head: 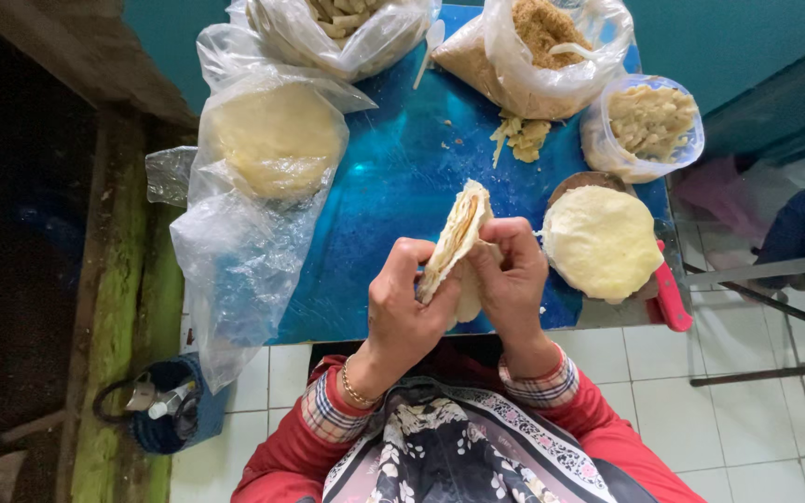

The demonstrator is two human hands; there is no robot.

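Head camera view, looking down at a blue table (pixel 393 186). At far left, a clear plastic bag holding a stack of pale round wrappers (pixel 277 140) lies open. Over the table's near edge, the left hand (pixel 402 303) and right hand (pixel 512 279) pinch a folded wrapper (pixel 454 237) between thumbs and fingers; brown filling shows along its open seam, so it appears filled and folded but not fully sealed. Just right, a pile of flat wrappers (pixel 601 242) waits, seemingly unfilled. Behind sit a bag of brown filling (pixel 538 47) and a bowl of pale shreds (pixel 649 121).
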